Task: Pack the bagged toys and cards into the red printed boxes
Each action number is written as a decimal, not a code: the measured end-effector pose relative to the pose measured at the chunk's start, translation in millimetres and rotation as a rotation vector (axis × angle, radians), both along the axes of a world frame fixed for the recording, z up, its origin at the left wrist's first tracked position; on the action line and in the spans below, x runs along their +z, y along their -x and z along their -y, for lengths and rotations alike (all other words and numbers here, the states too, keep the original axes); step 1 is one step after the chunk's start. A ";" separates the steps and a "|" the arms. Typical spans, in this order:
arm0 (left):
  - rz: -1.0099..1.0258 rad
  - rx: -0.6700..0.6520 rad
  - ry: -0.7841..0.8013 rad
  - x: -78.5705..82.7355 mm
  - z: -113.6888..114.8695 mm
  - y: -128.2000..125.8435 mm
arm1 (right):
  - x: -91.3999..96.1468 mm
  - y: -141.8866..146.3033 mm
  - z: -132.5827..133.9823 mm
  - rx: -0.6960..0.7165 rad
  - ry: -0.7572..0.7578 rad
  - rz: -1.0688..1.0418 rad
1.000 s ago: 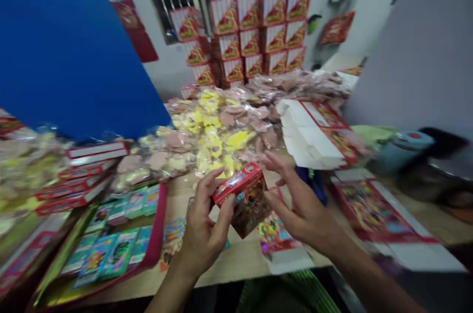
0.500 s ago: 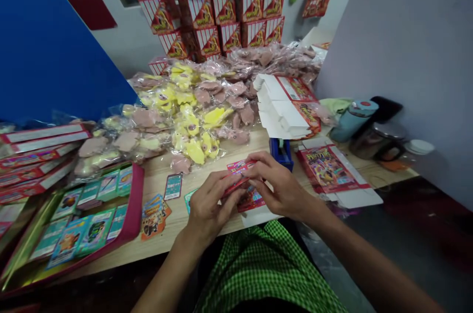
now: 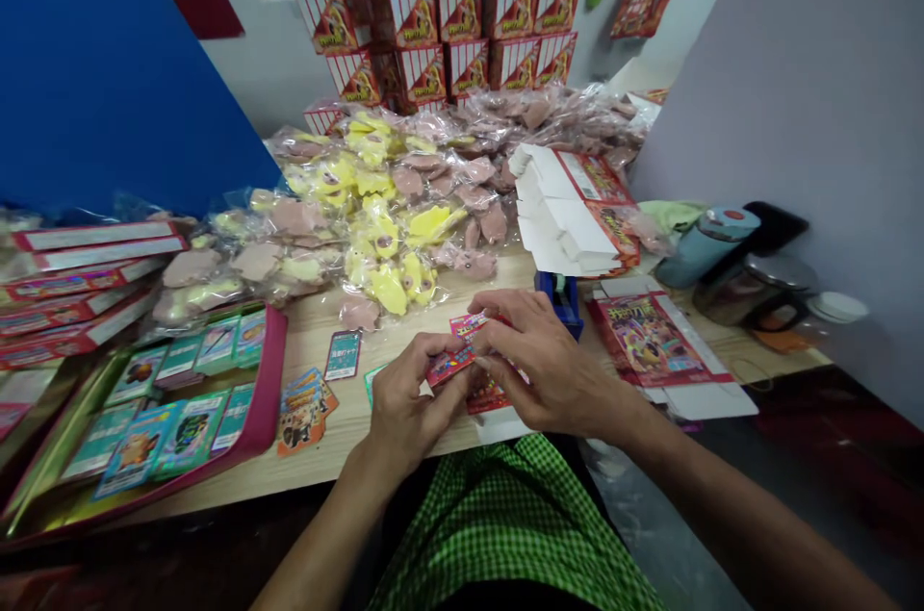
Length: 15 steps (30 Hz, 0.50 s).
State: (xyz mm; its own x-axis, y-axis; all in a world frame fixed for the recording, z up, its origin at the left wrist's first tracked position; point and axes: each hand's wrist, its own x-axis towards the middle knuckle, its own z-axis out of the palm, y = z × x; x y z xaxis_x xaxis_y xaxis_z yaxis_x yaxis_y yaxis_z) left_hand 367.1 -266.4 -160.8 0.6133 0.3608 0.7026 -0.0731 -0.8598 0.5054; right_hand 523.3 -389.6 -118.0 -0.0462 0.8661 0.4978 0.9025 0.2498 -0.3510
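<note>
Workbench [image 3: 433, 457] of pale wood fills the lower field, backed by a wall of stacked red-and-white cartons [image 3: 454, 14], with a blue panel [image 3: 108, 82] at far left. From my remote station, I read the head camera as follows. Clear plastic bags of pink and yellow moulded pieces [image 3: 390, 226] are heaped across the bench centre. A folded white-and-red carton blank [image 3: 577, 212] rests against the right side of the heap. A pink-rimmed tray [image 3: 270, 390] of green-edged cards occupies the left front of the bench, and a flat printed carton sheet [image 3: 650, 342] lies at right, near a teal flask [image 3: 711, 245]. A blue tape dispenser [image 3: 559, 300] stands just beyond my right hand [image 3: 549, 351]. Both hands are closed in a grasp, working together over the bench front. The small red printed box [image 3: 462, 361] sits between them, held off-centre toward the left hand [image 3: 415, 394]. Left fingertips [image 3: 451, 370] pinch its near end, while right fingers [image 3: 505, 332] cover its upper edge. Parts of the box are hidden by the fingers, so I cannot tell its full shape. A loose printed card [image 3: 343, 356] lies on the bench, left of the hands.
</note>
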 end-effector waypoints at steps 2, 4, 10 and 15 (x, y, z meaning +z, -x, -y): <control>0.000 -0.014 0.005 -0.7 -1.2 0.5 | -1.1 -0.9 -3.1 0.011 0.000 -0.045; 0.013 -0.043 -0.004 -2.1 -3.3 1.2 | -0.7 -1.6 -5.8 0.026 0.017 -0.095; 0.028 -0.086 -0.056 -5.8 -5.9 5.1 | 4.0 -5.5 -16.1 0.046 0.254 -0.331; 0.022 -0.042 -0.024 -10.1 0.1 10.0 | 6.6 -16.8 -34.6 0.057 0.573 -0.661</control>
